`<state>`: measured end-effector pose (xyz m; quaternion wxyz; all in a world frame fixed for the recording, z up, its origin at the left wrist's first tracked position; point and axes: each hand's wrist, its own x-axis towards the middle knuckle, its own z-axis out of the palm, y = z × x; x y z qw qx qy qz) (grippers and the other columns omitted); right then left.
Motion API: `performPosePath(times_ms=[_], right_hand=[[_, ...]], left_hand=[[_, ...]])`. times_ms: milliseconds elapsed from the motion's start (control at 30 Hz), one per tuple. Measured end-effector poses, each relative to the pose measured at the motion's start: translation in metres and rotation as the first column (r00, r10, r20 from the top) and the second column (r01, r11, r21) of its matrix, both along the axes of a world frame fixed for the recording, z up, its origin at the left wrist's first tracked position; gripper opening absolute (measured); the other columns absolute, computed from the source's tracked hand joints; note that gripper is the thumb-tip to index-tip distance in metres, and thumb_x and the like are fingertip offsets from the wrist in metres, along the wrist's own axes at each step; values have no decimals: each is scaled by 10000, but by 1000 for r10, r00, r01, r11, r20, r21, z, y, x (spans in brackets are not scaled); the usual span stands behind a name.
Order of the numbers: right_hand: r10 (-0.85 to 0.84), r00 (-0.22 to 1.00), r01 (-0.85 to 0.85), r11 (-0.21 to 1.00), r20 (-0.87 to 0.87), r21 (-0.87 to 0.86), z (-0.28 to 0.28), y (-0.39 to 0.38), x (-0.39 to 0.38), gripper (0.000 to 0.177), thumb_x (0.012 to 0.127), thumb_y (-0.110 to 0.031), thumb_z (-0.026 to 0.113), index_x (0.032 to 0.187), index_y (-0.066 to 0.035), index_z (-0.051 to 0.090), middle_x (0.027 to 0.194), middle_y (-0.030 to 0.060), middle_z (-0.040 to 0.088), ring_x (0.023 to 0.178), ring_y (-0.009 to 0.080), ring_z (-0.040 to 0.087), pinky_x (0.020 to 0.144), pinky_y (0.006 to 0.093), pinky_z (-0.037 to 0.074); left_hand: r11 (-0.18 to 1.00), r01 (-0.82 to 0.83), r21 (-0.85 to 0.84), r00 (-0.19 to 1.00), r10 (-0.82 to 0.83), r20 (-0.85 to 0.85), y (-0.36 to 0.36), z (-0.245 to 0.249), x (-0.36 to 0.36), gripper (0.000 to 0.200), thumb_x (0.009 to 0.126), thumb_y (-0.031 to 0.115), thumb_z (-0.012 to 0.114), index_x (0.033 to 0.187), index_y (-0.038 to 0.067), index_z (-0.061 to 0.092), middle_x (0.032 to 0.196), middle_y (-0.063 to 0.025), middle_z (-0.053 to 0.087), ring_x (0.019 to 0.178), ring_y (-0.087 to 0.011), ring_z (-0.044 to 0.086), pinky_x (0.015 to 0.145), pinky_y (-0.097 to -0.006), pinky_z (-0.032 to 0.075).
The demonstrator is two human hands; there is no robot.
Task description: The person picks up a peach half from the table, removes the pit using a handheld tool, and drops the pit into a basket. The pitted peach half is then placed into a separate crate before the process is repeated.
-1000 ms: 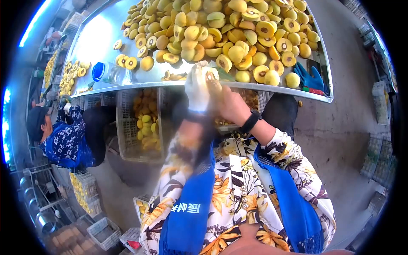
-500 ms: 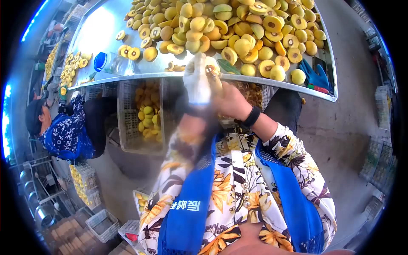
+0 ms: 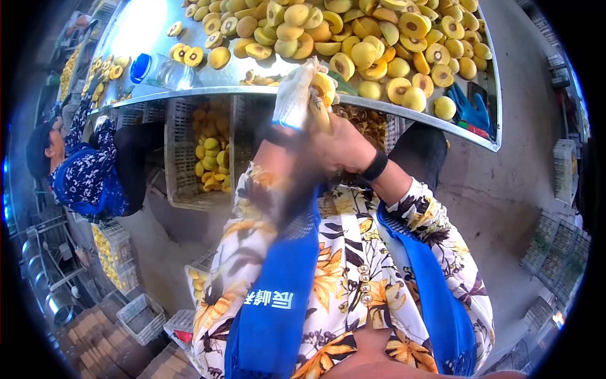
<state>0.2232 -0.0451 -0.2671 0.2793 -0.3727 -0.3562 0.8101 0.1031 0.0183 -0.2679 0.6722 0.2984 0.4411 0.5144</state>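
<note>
**Yellow fruit held at the desk edge**

The gloved left hand (image 3: 294,95) has its grip closed on a yellow fruit (image 3: 323,85) just above the rim of the desk (image 3: 189,93). The right hand (image 3: 341,146) curls below it, its grip too blurred to tell. The fruit looks light, soft and probably slippery, so it is best cupped gently by the skin side.
</note>
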Motion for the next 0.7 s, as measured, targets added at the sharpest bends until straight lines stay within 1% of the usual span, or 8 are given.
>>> performPosePath(times_ms=[233,333,433,467,533,567,600,700], right_hand=[[90,858,-236,943,-506,-233,-37,5,13,218,804,-67,542,997,-47,443,622,30,469,373,83,353,321,221,283],[216,856,-282,957,-470,-73,-48,3,13,190,818,-50,528,990,-58,447,625,24,461,360,65,328,313,203,257],[233,923,-291,944,-307,-156,-70,2,26,232,825,-63,521,1052,-62,476,689,91,539,434,162,479,381,286,390],[253,963,-268,942,96,200,-80,-1,29,274,827,-79,518,1096,-69,471,741,118,560,517,209,520,455,323,422],[-206,704,-507,525,680,684,-75,-7,28,359,830,-113,512,1184,-84,461,845,170,600,682,301,600,603,396,487],[105,397,-721,651,912,238,-54,1,35,468,831,-170,510,1285,-115,408,978,193,596,906,364,573,791,441,451],[-13,502,-621,691,865,370,-66,0,35,374,811,-188,543,1158,-85,450,911,205,597,850,369,581,746,441,455],[-241,670,-336,745,702,576,-96,-11,35,248,774,-214,611,912,-23,533,772,229,597,738,380,596,650,432,466]], left_hand=[[999,41,15,993,-42,106,-6,-18,-7,389,870,394,564,1001,28,573,723,-60,596,557,-160,567,479,-261,484],[921,-190,-340,946,265,187,-15,-30,-17,463,844,465,564,1013,34,542,745,-82,590,604,-216,580,533,-318,510],[901,-373,-222,822,432,372,-19,-39,-90,376,890,430,487,981,66,511,799,-67,586,682,-221,598,611,-377,507],[851,-509,-129,859,512,-11,-21,-48,-123,345,851,401,569,945,69,559,817,-76,612,734,-227,619,647,-393,517],[858,-450,248,272,396,-877,-24,-42,-157,431,772,408,655,1008,48,637,952,-110,638,825,-273,625,757,-379,491],[864,-352,361,41,400,-916,-24,-40,-161,440,762,393,662,1037,51,630,985,-119,633,871,-273,614,795,-371,477],[862,-228,452,-190,416,-889,-20,-29,-159,453,752,378,669,1066,55,624,1018,-128,628,917,-273,604,833,-362,463],[925,21,380,42,379,-924,6,-9,-92,465,755,386,656,1103,80,612,1138,-144,582,1032,-294,554,881,-368,437]])
